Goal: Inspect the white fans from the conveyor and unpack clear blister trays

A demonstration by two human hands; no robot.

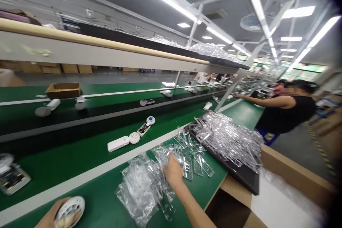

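At the bottom left, my left hand [48,219] grips a round white plastic housing [72,206], its fingers curled around the rim. An oval of darker detail shows on the housing's face. My right hand [174,171] reaches into the loose clear plastic pieces on the green bench, touching them. Its fingers are partly hidden and blurred, so its grip is unclear. Left of it lies a heap of clear plastic pieces [140,188]; thin clear frame-like pieces [187,167] are scattered to its right.
A black tray [251,181] heaped with clear pieces stands at right, above an open cardboard box [288,167]. White device parts [119,143] and an opened device [13,178] lie on the green conveyor. A shelf [107,55] spans above. A person [288,107] works at far right.
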